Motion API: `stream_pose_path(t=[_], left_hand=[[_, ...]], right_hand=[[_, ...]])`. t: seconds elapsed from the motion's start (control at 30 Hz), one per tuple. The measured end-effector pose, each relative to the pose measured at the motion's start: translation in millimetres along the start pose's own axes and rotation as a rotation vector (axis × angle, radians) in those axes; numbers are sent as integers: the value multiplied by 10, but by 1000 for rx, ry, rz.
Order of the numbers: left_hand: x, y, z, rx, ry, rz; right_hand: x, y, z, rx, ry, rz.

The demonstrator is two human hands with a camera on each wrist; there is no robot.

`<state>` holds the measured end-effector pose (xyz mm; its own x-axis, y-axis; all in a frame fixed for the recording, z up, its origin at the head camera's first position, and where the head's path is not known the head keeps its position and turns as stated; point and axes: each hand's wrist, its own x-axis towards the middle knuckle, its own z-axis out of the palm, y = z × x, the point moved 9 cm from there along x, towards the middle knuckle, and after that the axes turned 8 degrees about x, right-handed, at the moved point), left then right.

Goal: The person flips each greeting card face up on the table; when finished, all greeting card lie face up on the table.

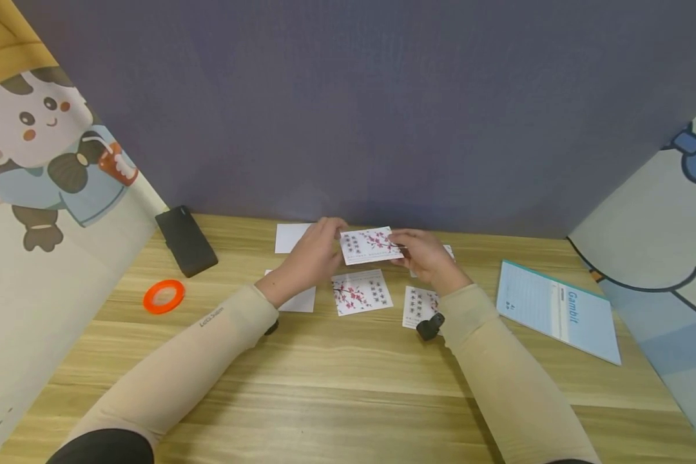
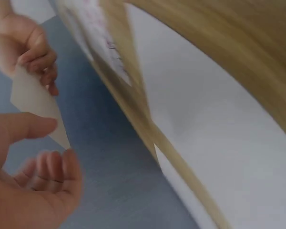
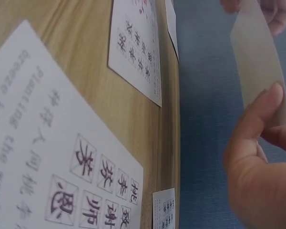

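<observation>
One printed card (image 1: 370,247) is up off the counter (image 1: 325,386), near its back edge and in front of the grey-blue panel (image 1: 354,116). Its printed face shows dark characters at left and a pink blossom branch at right; the other face looks plain and pale in the wrist views. The right hand (image 1: 426,254) grips the card's right end, thumb on one face and fingers on the other. The left hand (image 1: 318,250) is at the card's left end, fingers curved and thumb set apart from them, with a card corner close to the fingertips; whether it pinches the card cannot be told. Five more cards lie on the counter. A blank rear card (image 1: 289,238) and a blank front card (image 1: 301,303) are at left, both partly covered by the left hand or forearm. A blossom card (image 1: 362,293) is just in front of the raised one. To its right is a character card (image 1: 415,303), partly hidden by the small black device (image 1: 430,327) at the right wrist; another card (image 1: 450,250) shows behind the right hand. Far left: a black phone-shaped object (image 1: 185,241) and an orange ring (image 1: 164,296). Far right: a pale blue "Gambit" notebook (image 1: 557,316).
</observation>
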<state>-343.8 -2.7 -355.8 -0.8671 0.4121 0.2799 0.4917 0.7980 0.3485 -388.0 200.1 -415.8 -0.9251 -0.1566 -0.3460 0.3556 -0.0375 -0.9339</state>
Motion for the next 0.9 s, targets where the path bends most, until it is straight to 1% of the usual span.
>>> stream_pose_path(t=[0.1, 0.2, 0.3, 0.33, 0.43, 0.53, 0.63, 0.77, 0.9], left_hand=[[27, -190, 58, -218, -70, -174], [39, -324, 172, -514, -148, -312], [34, -390, 271, -765, -207, -410], [31, -401, 299, -831, -221, -438], [29, -423, 366, -956, -243, -493], [43, -430, 434, -1036, -253, -527], [52, -445, 478, -1068, -256, -561], [60, -477, 488, -1022, -282, -587], [93, -523, 479, -954, -309, -584]], right_hand=[[-7, -10, -12, 9, 12, -1], [-11, -19, -18, 16, 18, -7], [-14, -22, -21, 21, 22, -13], [-15, -22, -21, 22, 23, -14], [-9, -19, -24, 23, 30, -19], [-2, -17, -23, 9, 35, -26], [-3, -15, -17, 1, 36, -32], [-1, -11, 0, 9, 32, -31], [18, 9, 10, 4, 33, -21]])
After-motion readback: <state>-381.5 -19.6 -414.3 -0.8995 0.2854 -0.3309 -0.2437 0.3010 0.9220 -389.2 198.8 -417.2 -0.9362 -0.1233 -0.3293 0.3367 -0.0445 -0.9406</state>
